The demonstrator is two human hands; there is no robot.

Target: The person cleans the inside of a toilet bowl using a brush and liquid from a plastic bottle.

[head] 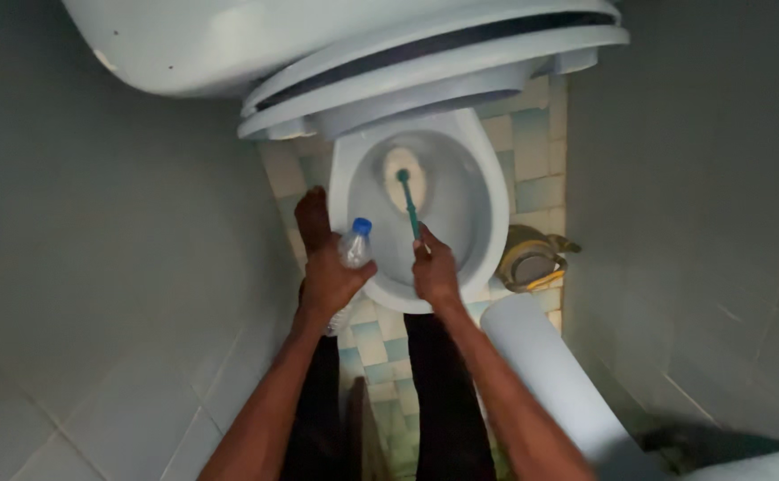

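Two hands are working over the toilet bowl (487,191): my right hand (436,272), fingers wrapped around the green brush (410,203), is scrubbing inside, while my left hand (331,276) is clutching a clear bottle (354,248). Hard strokes could be splashing dirty water; the bottle may be slipping.

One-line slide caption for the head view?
Right hand works a green-handled toilet brush in the bowl; left hand holds a blue-capped bottle.
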